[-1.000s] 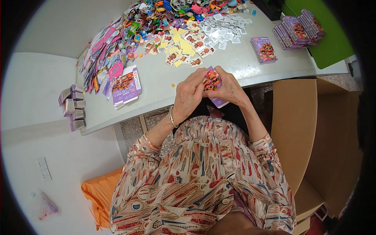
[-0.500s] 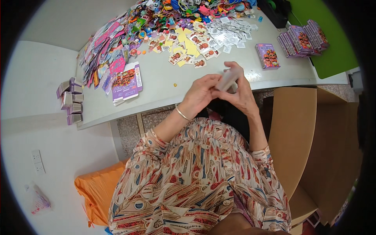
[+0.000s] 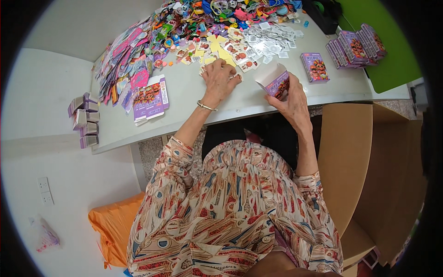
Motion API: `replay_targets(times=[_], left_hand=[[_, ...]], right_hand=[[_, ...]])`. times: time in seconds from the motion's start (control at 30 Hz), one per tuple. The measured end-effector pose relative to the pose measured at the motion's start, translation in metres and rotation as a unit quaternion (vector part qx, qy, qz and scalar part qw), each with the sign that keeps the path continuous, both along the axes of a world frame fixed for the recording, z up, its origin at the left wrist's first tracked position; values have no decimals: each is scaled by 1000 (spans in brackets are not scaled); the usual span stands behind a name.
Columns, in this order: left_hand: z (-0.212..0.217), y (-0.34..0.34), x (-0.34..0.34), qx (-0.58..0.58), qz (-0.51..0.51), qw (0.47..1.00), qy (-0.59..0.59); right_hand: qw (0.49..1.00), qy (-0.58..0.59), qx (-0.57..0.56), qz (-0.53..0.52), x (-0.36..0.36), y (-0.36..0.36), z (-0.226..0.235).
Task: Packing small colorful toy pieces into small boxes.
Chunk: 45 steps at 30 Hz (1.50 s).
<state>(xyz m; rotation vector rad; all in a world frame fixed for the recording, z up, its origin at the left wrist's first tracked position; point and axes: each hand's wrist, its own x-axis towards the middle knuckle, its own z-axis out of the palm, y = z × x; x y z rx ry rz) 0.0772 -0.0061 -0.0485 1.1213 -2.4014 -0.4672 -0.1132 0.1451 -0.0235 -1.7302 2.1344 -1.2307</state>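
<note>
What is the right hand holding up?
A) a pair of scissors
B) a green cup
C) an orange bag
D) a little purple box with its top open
D: the right hand holds a small purple box, its white open end tilted up over the table edge, while the left hand rests flat among the small printed cards.

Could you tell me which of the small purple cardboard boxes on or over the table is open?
The small purple cardboard box held in the right hand shows its white inside; the single closed box beside it and the stacked purple boxes are shut.
</note>
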Motion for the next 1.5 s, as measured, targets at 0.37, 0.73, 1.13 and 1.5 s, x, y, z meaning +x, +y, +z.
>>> replay_targets(times=[0.37,0.73,1.13,1.5], left_hand=[[0,-19,16,-202,63,977,-3],[29,-146,170,-90,340,905,-240],[14,-169,203,-135,270,938,-170],[6,-189,254,-107,295,939,-141]], right_hand=[[995,-73,70,-6,13,-1,12],[993,-4,118,-29,22,-6,16],[992,-2,123,-25,21,-4,17],[989,-4,143,-24,22,-5,18]])
